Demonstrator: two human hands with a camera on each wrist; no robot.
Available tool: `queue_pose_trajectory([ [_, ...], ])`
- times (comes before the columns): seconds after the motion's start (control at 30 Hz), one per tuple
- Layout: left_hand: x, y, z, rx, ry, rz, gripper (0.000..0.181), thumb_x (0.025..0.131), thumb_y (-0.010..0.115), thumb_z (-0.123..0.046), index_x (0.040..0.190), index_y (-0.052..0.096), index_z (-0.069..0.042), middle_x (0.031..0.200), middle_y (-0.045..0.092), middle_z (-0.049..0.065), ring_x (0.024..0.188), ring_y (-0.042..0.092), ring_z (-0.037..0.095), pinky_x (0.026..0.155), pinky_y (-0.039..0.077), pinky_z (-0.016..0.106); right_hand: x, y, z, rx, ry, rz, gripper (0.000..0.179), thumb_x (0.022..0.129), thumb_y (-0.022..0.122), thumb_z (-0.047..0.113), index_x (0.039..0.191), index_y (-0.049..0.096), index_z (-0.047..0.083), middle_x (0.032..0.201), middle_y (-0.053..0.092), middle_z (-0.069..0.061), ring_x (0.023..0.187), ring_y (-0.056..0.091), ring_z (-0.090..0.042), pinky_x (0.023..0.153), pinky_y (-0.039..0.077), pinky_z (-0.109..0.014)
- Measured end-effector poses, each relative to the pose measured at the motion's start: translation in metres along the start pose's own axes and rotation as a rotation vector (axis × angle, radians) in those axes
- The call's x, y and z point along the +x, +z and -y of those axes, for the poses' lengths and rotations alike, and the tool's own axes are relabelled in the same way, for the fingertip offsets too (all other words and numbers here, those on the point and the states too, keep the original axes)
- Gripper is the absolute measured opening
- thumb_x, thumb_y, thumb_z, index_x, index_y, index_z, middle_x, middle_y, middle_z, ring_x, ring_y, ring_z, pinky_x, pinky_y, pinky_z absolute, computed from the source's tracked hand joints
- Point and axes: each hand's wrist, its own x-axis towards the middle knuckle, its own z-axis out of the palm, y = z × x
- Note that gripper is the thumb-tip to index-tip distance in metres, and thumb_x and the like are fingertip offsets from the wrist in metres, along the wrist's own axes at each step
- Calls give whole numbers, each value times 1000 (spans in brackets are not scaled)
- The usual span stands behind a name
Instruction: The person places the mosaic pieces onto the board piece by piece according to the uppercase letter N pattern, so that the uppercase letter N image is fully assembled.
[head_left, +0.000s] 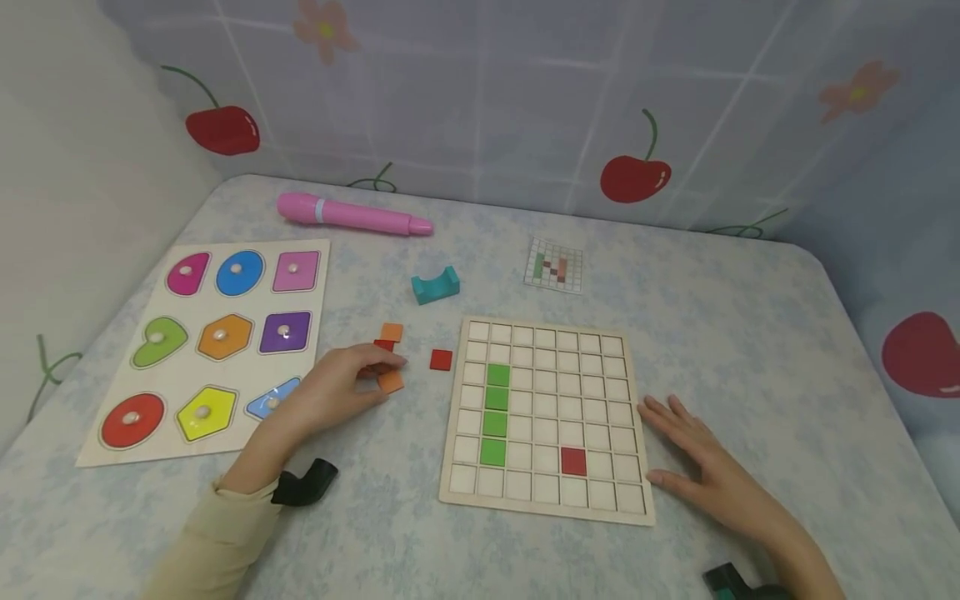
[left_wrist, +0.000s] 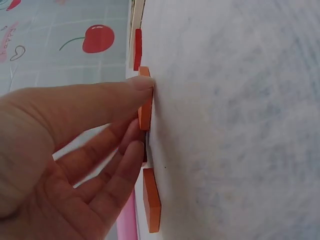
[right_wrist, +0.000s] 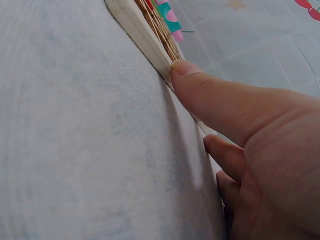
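My left hand [head_left: 341, 387] is at a few small square tiles left of the board, fingers curled. Between its thumb and fingers is an orange tile [head_left: 391, 382]; in the left wrist view, the thumb lies across this orange tile [left_wrist: 145, 112]. A red tile [head_left: 384, 344] peeks out just past the fingers, by another orange tile [head_left: 392, 332]. Nearer the board lies a separate red tile [head_left: 441, 360]. The wooden grid board [head_left: 547, 514] carries a column of green tiles [head_left: 494, 423] and one red tile [head_left: 573, 462]. My right hand [head_left: 716, 475], fingers spread, rests its fingertips along the board's right edge.
A wooden shape puzzle [head_left: 247, 292] with knobbed pieces lies at the left. Behind are a pink pen-like stick [head_left: 363, 217], a teal arched block [head_left: 436, 287] and a small card [head_left: 553, 265] printed with a coloured grid. A cherry-print curtain [head_left: 525, 100] hangs behind the table.
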Motion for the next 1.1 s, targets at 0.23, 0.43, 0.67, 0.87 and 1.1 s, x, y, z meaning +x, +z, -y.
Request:
queue_pose_trajectory([
  [0.23, 1, 2, -3, 14, -15, -34, 33, 77, 70, 5, 110, 66, 1, 102, 64, 6, 86, 58, 19, 80, 50, 37, 0, -1, 0, 1, 6, 1, 76, 83, 72, 19, 147, 31, 20, 151, 23, -8, 139, 1, -28, 105, -1, -59],
  [0.43, 1, 5, -2, 10, -23, -31, 34, 77, 69, 4, 111, 66, 0, 101, 64, 5, 86, 58, 18, 79, 50, 36, -2, -2, 1, 10, 5, 2, 75, 83, 72, 18, 147, 32, 19, 151, 23, -9, 139, 1, -29, 105, -1, -59],
  [0.67, 6, 5, -11, -63, 36, -45, 32, 77, 74, -1, 109, 66, -4, 102, 65, 2, 90, 60, 16, 81, 50, 35, -2, -2, 1, 11, 17, 5, 75, 84, 71, 20, 148, 31, 20, 152, 22, -7, 139, 0, -29, 103, 1, -62],
  [0.87, 32, 15, -49, -183, 172, 64, 34, 79, 69, 2, 113, 64, -3, 106, 64, 1, 93, 59, 16, 83, 49, 34, -3, -3, 1, 22, 21, 8, 75, 84, 71, 19, 147, 31, 20, 152, 22, -8, 139, 0, -31, 101, 2, -66],
  [1.1, 66, 49, -97, -228, 305, 252, 31, 81, 70, -1, 112, 65, -5, 104, 64, -2, 95, 58, 9, 83, 48, 28, 0, -2, 4, 14, 24, 11, 75, 84, 71, 23, 147, 31, 22, 152, 23, -8, 139, 1, -32, 101, 4, -65],
])
